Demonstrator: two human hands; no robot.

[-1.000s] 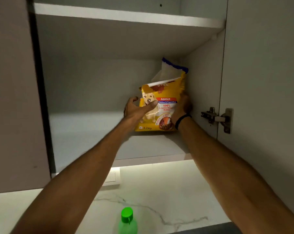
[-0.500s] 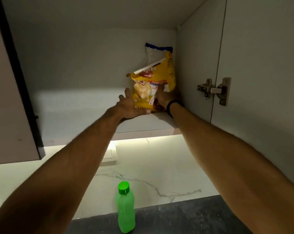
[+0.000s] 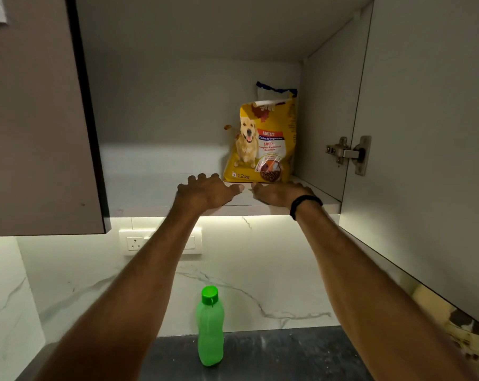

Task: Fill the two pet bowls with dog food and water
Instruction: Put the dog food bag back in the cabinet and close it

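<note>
A yellow dog food bag (image 3: 263,144) with a dog picture stands upright on the cabinet shelf (image 3: 161,188), against the right inner wall. My left hand (image 3: 205,192) lies flat on the shelf just in front of the bag's lower left corner, fingers spread. My right hand (image 3: 277,192), with a black wristband, rests on the shelf edge below the bag's base. Neither hand holds the bag. A green water bottle (image 3: 209,328) with a green cap stands upright on the dark counter below. No pet bowls are in view.
The cabinet door (image 3: 431,133) stands open at the right with its metal hinge (image 3: 348,154). A closed brown cabinet door (image 3: 37,119) is at the left. A wall socket (image 3: 139,242) sits on the marble backsplash under a light strip.
Both hands have let go of the dog food bag and drawn back to the shelf's front. The bag now stands upright by itself.
</note>
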